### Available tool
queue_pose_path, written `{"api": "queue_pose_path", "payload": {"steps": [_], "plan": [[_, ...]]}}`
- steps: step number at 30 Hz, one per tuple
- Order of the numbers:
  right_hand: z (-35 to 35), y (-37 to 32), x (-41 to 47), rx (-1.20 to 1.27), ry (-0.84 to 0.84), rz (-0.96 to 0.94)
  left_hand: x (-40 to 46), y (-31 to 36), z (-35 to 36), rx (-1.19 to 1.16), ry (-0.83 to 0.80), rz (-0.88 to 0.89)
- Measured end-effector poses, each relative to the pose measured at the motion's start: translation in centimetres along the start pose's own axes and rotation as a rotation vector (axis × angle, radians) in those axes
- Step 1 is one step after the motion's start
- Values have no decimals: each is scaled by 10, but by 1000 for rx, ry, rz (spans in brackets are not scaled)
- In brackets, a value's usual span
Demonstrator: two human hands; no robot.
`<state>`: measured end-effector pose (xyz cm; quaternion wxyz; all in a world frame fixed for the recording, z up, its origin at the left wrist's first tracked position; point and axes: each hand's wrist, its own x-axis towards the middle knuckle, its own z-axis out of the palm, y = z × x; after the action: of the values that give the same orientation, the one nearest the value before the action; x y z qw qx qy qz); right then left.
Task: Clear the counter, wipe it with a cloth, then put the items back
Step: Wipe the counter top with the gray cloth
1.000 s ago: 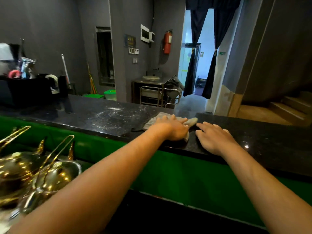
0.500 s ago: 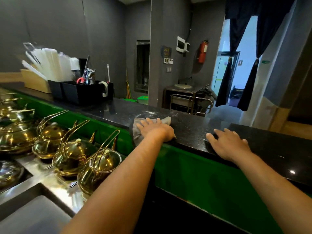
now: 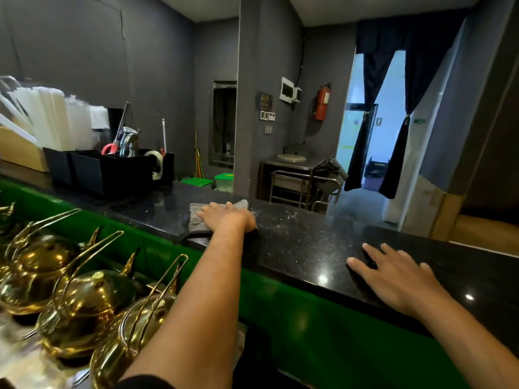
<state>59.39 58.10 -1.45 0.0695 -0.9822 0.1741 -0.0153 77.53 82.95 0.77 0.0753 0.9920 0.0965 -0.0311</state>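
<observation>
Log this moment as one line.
step: wiping | left hand: flat on cloth | right hand: flat on counter

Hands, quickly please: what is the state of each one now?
Left hand: open, fingers flat, pressing the grey cloth on the counter.
Right hand: open, resting flat on the counter, holding nothing.

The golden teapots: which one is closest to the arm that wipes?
The teapot at the bottom of the picture, beside the left forearm; the others stand farther left.
</observation>
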Motion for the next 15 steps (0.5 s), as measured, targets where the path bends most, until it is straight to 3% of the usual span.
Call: {"api": "queue_pose_path", "payload": {"steps": [5,8,15], "plan": [[-3,-1,-1,11,-12,12,-34,52,9,46,-29,434],[-4,-2,-4,16,-17,9,-49,48,14,58,-89,551],[-4,-1,-4,24,-16,7,-7,-47,2,32,-60,240]]}}
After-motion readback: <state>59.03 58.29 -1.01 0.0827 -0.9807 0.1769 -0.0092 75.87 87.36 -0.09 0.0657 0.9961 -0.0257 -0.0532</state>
